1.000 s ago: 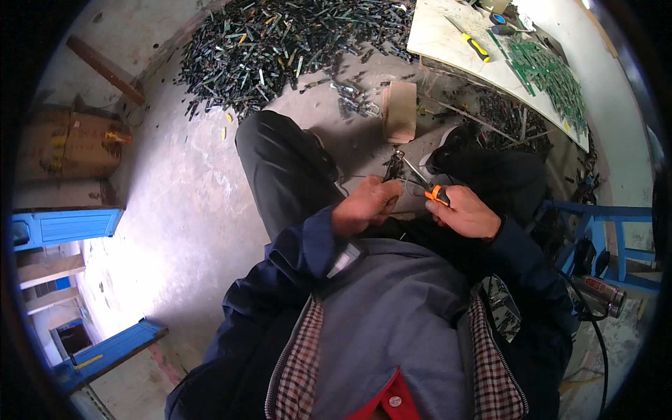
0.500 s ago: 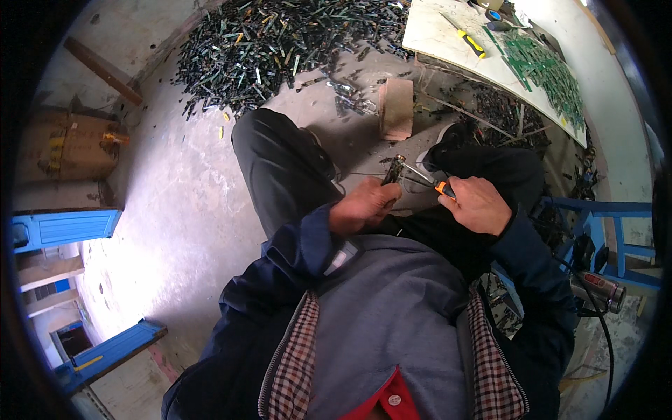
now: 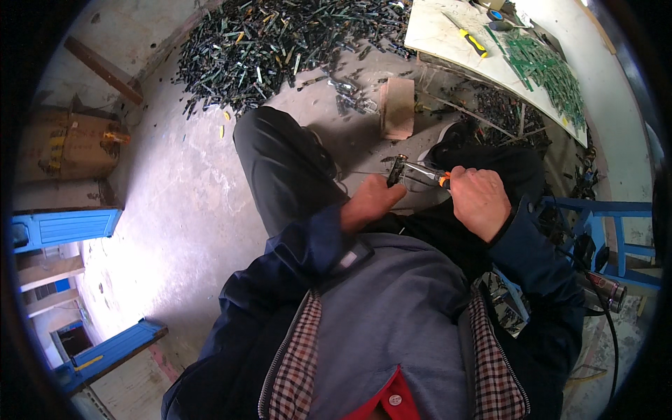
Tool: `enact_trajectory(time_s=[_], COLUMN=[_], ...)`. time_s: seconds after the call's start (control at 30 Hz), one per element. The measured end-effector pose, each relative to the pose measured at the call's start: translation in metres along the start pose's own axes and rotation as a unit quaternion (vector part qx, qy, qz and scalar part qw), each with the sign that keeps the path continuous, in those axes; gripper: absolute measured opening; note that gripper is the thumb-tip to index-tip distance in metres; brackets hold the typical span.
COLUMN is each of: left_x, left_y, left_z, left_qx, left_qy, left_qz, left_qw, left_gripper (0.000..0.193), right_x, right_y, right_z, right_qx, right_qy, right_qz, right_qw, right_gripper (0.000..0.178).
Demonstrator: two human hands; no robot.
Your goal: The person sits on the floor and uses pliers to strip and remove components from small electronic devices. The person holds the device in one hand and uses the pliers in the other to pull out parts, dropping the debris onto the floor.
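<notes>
My left hand (image 3: 371, 203) is closed around a small, dark, narrow part (image 3: 396, 170) that sticks up past the thumb, with a brownish bit at its top end. My right hand (image 3: 481, 201) grips pliers (image 3: 425, 169) by their orange and black handle. Their silver jaws point left and meet the upper part of the dark piece. Both hands are held over my lap, between my bent knees. Exactly what the jaws pinch is too small to make out.
A big heap of dark narrow parts (image 3: 273, 49) covers the floor ahead. A brown block (image 3: 397, 108) stands between my feet. At right, a pale tabletop (image 3: 448, 35) bears a yellow-handled tool (image 3: 474, 43) and green strips (image 3: 539, 63). Blue wooden furniture (image 3: 619, 241) stands beside me.
The pliers have turned flatter, and their jaws now reach the dark part's upper end. My right hand has rotated slightly; my left hand has shifted a little to the right.
</notes>
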State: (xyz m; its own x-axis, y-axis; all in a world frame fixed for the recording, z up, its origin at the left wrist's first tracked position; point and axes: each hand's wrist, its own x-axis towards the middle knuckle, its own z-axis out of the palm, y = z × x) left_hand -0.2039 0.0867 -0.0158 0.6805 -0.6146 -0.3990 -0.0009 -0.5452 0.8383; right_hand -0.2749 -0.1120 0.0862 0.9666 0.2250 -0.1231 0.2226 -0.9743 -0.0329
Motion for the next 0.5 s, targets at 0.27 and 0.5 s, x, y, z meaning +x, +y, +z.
enact_trajectory(time_s=[0.27, 0.5], left_x=[-0.001, -0.004], left_y=[-0.006, -0.004], left_z=[-0.004, -0.006], left_qx=[0.075, 0.040], left_qy=[-0.050, -0.092], left_qz=[0.113, 0.086], left_qw=[0.990, 0.991], left_gripper=[0.015, 0.010], right_x=[0.001, 0.005], right_y=[-0.001, 0.020], right_z=[-0.004, 0.009], right_qx=[0.049, 0.108], right_qy=[-0.060, -0.149], right_qz=[0.018, -0.001], right_qw=[0.997, 0.983], right_gripper=[0.011, 0.022])
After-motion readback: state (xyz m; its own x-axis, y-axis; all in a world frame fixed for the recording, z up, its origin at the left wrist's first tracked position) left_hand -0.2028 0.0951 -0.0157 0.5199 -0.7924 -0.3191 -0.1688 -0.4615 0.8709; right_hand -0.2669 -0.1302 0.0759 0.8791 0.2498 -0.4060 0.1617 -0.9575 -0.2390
